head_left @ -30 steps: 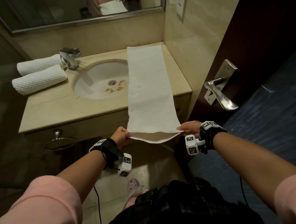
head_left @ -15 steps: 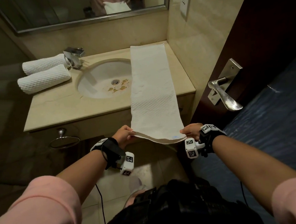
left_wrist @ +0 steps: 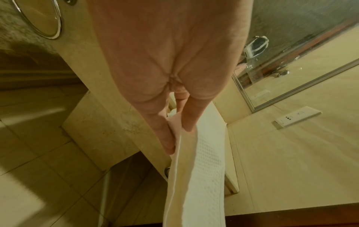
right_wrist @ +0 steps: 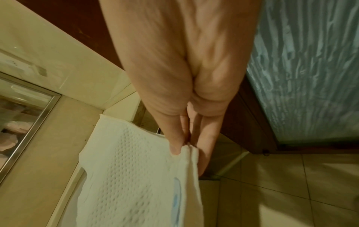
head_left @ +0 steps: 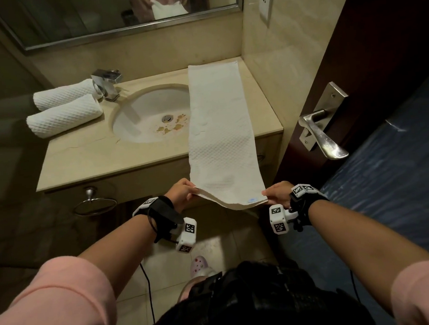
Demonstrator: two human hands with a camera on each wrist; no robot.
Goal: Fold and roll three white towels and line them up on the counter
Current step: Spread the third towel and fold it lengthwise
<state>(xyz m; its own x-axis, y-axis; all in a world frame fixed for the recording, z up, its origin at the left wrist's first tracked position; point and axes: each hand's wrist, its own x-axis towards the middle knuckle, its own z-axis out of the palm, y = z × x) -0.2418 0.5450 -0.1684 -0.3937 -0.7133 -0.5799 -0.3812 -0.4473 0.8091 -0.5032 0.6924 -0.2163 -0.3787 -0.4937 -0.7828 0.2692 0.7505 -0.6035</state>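
Two rolled towels [head_left: 64,110], far left of worktop [head_left: 86,156], side by side. Left hand [head_left: 181,193] and right hand [head_left: 276,194] each pinch a near corner of the folded towel [head_left: 218,126], thumb above, fingers beneath. Its long axis runs straight away from the fingers (near end overhanging the worktop edge); a roll would likely travel forward along it.

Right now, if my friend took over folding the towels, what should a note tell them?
Left hand pinches the near left corner of the folded towel; right hand pinches the near right corner.
The folded towel lies as a long strip on the counter, right of the sink, its near end held out past the edge.
Done: two rolled towels lie side by side at the counter's left, by the faucet.
Left: roll this third towel and line it up with them.
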